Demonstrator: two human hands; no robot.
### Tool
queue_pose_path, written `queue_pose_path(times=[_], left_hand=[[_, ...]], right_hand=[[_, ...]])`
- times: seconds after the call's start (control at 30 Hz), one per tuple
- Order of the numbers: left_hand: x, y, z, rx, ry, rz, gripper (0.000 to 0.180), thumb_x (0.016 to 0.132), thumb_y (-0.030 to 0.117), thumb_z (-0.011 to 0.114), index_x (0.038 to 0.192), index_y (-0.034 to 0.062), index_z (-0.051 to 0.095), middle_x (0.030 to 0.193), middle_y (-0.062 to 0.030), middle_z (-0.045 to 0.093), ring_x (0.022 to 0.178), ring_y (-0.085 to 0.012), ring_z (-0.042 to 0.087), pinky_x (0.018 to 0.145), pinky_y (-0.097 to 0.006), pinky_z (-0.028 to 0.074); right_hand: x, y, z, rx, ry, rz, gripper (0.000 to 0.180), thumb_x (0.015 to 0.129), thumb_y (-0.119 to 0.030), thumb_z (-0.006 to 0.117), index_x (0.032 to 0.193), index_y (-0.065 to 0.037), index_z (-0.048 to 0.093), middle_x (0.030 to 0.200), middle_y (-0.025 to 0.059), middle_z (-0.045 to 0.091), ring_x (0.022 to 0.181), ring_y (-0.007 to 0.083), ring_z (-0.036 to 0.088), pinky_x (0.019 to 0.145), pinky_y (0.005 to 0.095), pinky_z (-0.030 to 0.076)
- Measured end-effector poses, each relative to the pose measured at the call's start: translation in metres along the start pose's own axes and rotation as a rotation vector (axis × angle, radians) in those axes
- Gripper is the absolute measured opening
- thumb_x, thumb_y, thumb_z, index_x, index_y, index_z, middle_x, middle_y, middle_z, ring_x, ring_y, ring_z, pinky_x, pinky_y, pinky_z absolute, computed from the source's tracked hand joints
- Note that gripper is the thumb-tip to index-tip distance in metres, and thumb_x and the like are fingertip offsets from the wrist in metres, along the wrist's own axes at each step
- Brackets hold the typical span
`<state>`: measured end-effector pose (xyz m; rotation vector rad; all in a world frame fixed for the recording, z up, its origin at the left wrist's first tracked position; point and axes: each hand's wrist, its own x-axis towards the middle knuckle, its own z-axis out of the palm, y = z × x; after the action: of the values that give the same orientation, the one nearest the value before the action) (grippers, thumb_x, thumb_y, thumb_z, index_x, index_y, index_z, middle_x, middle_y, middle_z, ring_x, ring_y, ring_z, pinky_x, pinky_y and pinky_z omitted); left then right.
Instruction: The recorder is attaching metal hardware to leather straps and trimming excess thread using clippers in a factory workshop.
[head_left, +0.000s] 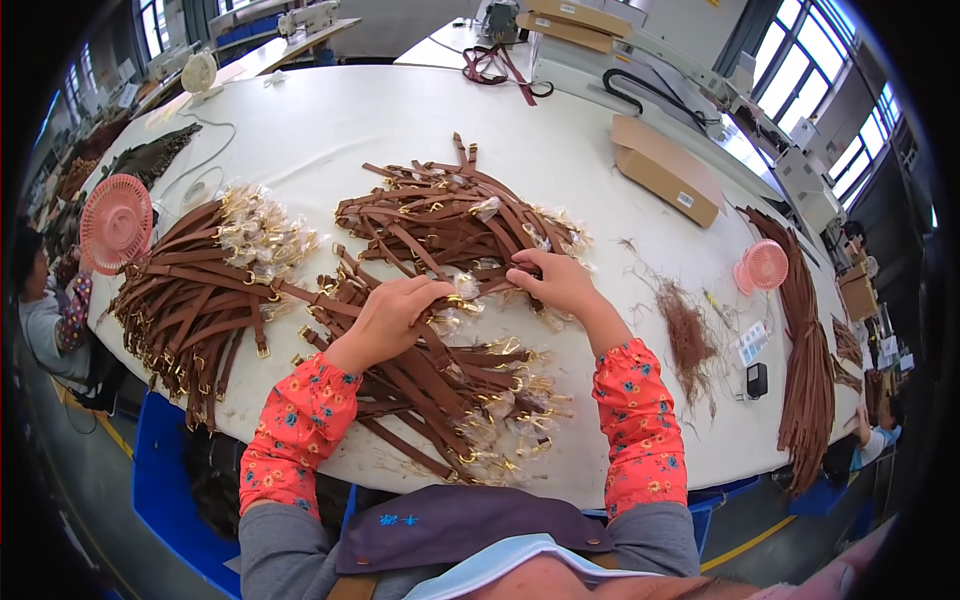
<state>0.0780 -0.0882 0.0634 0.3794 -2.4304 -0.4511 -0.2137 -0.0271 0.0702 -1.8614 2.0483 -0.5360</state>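
Many brown straps with gold buckles lie in heaps on the white table. My left hand (388,318) is closed on a brown strap (300,291) that runs out to the left, above the near heap (440,385). Between my hands shows a clear-plastic-wrapped metal fitting (466,286), beside the left fingertips. My right hand (560,284) is bent in a pinch just right of that fitting, at the edge of the far heap (430,215). What lies between its fingertips is too small to make out.
Another strap heap (190,310) lies left, its wrapped ends toward the middle. Pink fans (116,224) stand at both sides. On the right are loose brown threads (685,335), a small black device (756,380), long brown strips (805,360) and a cardboard box (665,175). Other people sit at the table's sides.
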Motion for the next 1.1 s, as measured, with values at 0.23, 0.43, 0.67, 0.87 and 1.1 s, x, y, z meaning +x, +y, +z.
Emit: queue_pose_path(times=[0.23, 0.43, 0.67, 0.87, 1.1], left_hand=[[-0.004, -0.028, -0.014, -0.255, 0.030, -0.130, 0.051, 0.067, -0.015, 0.058, 0.115, 0.0026, 0.060, 0.096, -0.0144, 0.066, 0.088, -0.0260, 0.066, 0.079, -0.033, 0.051], [0.016, -0.022, -0.048, -0.489, 0.264, -0.550, 0.009, 0.096, 0.008, 0.062, 0.100, 0.0010, 0.060, 0.080, -0.0010, 0.062, 0.071, -0.0077, 0.056, 0.063, -0.023, 0.044], [0.018, 0.003, -0.051, -0.681, 0.060, -0.389, 0.026, 0.086, -0.006, 0.064, 0.109, 0.0047, 0.059, 0.090, -0.0015, 0.060, 0.078, -0.0101, 0.055, 0.073, -0.028, 0.048], [0.005, 0.013, -0.017, -0.159, -0.474, -0.021, 0.061, 0.068, -0.011, 0.065, 0.126, 0.0086, 0.058, 0.118, -0.0115, 0.058, 0.101, -0.0300, 0.062, 0.087, -0.037, 0.051], [0.010, -0.021, 0.025, 0.372, -0.444, 0.122, 0.049, 0.072, -0.002, 0.064, 0.119, 0.0101, 0.060, 0.106, -0.0097, 0.062, 0.100, -0.0327, 0.060, 0.081, -0.042, 0.052]], right_hand=[[-0.022, 0.040, -0.006, 0.163, -0.035, -0.103, 0.035, 0.083, -0.029, 0.074, 0.115, -0.016, 0.068, 0.103, 0.0072, 0.071, 0.096, 0.0250, 0.068, 0.084, 0.0351, 0.052], [-0.043, 0.044, -0.009, -0.036, 0.039, -0.125, 0.027, 0.084, -0.025, 0.073, 0.108, -0.015, 0.067, 0.100, 0.0065, 0.070, 0.092, 0.0282, 0.067, 0.079, 0.0377, 0.053], [-0.058, 0.011, 0.005, -0.294, -0.032, -0.271, 0.022, 0.084, -0.020, 0.070, 0.106, -0.016, 0.066, 0.100, 0.0039, 0.070, 0.090, 0.0262, 0.067, 0.076, 0.0384, 0.053], [-0.052, 0.025, 0.014, 0.048, 0.107, -0.184, 0.037, 0.085, -0.015, 0.070, 0.122, -0.017, 0.065, 0.114, 0.0049, 0.069, 0.098, 0.0257, 0.067, 0.081, 0.0351, 0.054], [-0.059, 0.031, 0.026, -0.202, 0.193, -0.131, 0.038, 0.085, -0.013, 0.064, 0.122, -0.019, 0.059, 0.120, -0.0004, 0.065, 0.095, 0.0283, 0.067, 0.077, 0.0403, 0.056]])
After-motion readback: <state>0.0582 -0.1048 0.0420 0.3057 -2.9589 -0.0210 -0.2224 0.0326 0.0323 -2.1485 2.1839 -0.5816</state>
